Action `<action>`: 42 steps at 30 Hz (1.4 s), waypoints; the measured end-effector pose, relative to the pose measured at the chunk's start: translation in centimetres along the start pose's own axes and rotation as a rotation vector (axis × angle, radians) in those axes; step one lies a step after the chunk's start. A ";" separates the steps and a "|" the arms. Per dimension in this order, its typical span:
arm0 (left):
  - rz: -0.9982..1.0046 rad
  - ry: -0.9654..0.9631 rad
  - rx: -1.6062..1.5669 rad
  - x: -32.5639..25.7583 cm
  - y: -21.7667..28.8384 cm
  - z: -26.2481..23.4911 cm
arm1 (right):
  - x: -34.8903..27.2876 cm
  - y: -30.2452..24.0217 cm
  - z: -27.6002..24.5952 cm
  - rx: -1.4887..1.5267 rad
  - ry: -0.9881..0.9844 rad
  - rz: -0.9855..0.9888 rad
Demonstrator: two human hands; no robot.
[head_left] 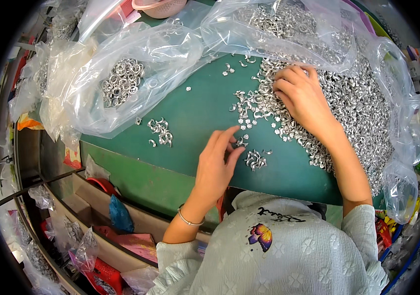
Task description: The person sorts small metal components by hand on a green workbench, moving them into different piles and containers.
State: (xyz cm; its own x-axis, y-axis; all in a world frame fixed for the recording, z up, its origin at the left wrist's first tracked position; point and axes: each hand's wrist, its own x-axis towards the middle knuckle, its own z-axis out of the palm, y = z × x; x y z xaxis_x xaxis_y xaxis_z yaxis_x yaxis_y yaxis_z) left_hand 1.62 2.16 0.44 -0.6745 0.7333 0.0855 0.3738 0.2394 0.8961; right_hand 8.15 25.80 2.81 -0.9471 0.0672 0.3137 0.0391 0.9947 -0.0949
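Observation:
My left hand (pixel 216 160) is at the near part of the green tabletop (pixel 200 108). Its thumb and index finger are apart, with a few small curved silver metal pieces (pixel 241 142) lying between and beside the tips. Just right of it lies a small cluster of the same curved pieces (pixel 255 160). My right hand (pixel 298 93) rests palm down on the left edge of a large heap of silver metal pieces (pixel 355 113). Its fingers are bent and partly apart, the tips among the pieces. Small flower-shaped silver pieces (pixel 248 123) lie between the hands.
A clear plastic bag (pixel 166 54) at the left holds silver rings (pixel 123 81). More clear plastic (pixel 229 34) covers pieces at the back. A small group of curved pieces (pixel 161 130) sits left of centre. An open drawer (pixel 87 196) is below the table's left edge.

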 end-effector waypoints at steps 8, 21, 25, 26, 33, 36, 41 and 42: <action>0.072 -0.078 0.242 0.1 -0.4 -0.2 | -1.9 -4.5 0.0 0.447 -0.130 -0.091; 0.091 0.119 0.182 -0.4 -1.7 -0.1 | -2.3 -6.4 0.9 0.411 -0.150 -0.091; 0.135 0.216 0.366 -0.6 -2.2 -1.1 | -2.2 -6.2 0.4 0.397 -0.142 -0.065; 0.132 0.238 0.397 -0.7 -2.3 -1.4 | -2.3 -6.0 0.3 0.396 -0.158 -0.049; 0.157 0.217 0.321 -0.9 -2.3 -1.1 | -2.4 -5.8 -0.8 0.386 -0.172 -0.036; 0.137 0.116 0.256 -1.4 -2.1 -0.9 | -2.5 -5.8 -1.5 0.316 -0.156 -0.011; 0.124 0.073 0.342 -1.7 -0.9 -0.9 | -2.4 -6.3 -1.0 0.406 -0.180 -0.026; 0.118 0.082 0.329 -1.6 -0.6 -0.8 | -2.5 -6.4 -0.9 0.412 -0.180 -0.027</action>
State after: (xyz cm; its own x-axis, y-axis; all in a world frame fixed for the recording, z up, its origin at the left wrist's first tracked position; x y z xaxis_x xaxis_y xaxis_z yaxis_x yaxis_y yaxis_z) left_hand 1.97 0.36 0.16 -0.6584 0.7176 0.2271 0.6282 0.3577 0.6910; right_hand 10.52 19.35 3.48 -0.9879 -0.0089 0.1551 -0.0816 0.8794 -0.4690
